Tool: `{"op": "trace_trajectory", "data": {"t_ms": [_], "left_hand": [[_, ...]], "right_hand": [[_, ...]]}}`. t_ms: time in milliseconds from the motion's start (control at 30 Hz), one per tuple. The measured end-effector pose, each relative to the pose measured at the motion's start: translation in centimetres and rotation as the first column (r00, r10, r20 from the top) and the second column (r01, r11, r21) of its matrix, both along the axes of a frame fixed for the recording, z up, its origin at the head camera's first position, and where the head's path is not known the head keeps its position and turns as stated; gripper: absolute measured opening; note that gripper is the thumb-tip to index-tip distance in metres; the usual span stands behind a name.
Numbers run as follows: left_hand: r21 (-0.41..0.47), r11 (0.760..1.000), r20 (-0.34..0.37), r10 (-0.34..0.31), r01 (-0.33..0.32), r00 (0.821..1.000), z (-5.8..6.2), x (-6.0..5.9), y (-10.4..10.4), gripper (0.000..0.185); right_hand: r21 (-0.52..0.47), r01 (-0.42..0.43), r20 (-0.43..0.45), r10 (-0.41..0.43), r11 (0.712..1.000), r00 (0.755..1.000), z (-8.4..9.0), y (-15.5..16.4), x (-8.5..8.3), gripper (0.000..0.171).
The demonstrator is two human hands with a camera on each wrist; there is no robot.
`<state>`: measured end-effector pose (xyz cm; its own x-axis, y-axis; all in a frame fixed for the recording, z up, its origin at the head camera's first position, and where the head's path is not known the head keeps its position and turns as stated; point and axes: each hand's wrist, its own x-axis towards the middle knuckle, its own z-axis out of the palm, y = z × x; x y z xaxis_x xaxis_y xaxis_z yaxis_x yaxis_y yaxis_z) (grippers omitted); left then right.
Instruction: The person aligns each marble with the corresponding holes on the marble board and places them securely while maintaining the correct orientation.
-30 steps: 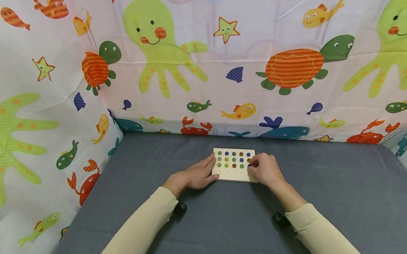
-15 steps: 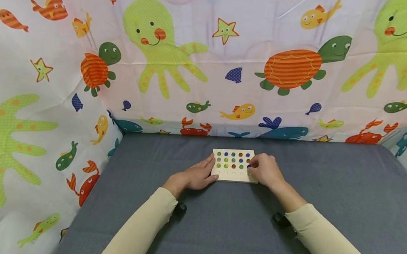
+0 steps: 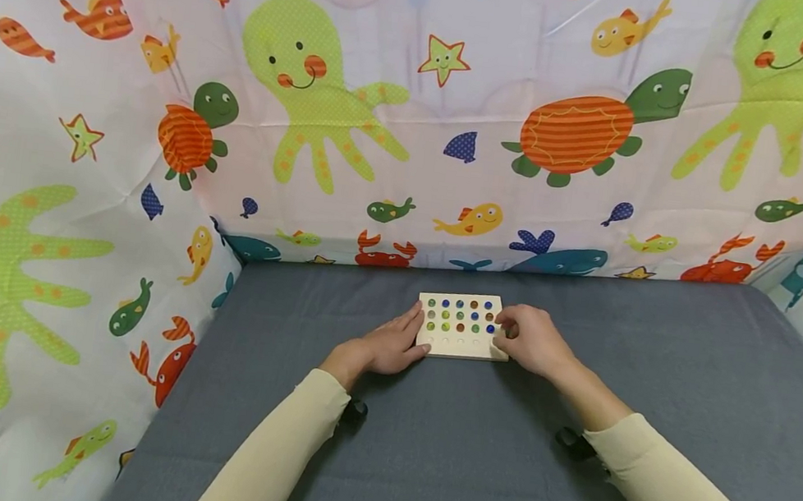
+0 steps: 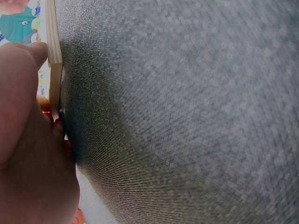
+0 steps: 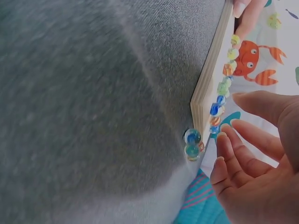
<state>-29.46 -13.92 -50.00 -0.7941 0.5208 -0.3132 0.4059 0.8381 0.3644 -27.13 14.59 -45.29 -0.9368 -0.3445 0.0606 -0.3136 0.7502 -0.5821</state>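
A pale wooden board point(image 3: 463, 352) with round hollows lies on the grey cloth. Coloured glass marbles fill its three back rows, while the front row's visible hollows are bare. My left hand point(image 3: 393, 344) rests at the board's left side, fingers fairly straight along the edge and thumb at the front left corner. My right hand point(image 3: 534, 342) hovers over the right edge, its fingers loosely bent with nothing between them. Just left of its fingertips sits a blue marble point(image 3: 490, 329) at the third row's right end. Loose marbles point(image 5: 192, 142) lie beside the board in the right wrist view.
Grey cloth point(image 3: 452, 455) covers the table around the board. Behind and to the left hangs a white curtain point(image 3: 344, 227) printed with sea animals. Dark wrist cameras show under both sleeves, one of them the right camera point(image 3: 573, 444).
My right hand has let go of the blue marble, which now sits in the third row. The hand and forearm have moved slightly right. My left hand stays in place.
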Motion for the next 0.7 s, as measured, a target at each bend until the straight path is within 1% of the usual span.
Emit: {"op": "trace_trajectory", "data": {"t_ms": [200, 367, 700], "left_hand": [[-0.007, 1.000, 0.000, 0.001, -0.001, 1.000, 0.2, 0.1, 0.0, 0.078], [-0.007, 1.000, 0.000, -0.002, 0.002, 1.000, 0.2, 0.0, 0.0, 0.078], [-0.007, 1.000, -0.007, -0.007, 0.007, 1.000, -0.1, -0.1, -0.1, 0.078]], "right_hand": [[0.028, -0.011, -0.039, 0.012, 1.000, 0.999, 0.0, 0.9, 0.6, 0.031], [0.026, -0.017, -0.033, 0.018, 1.000, 0.999, 0.1, 1.6, 1.0, 0.031], [0.027, -0.001, -0.037, 0.002, 1.000, 0.999, 0.3, 2.9, 1.9, 0.033]]}}
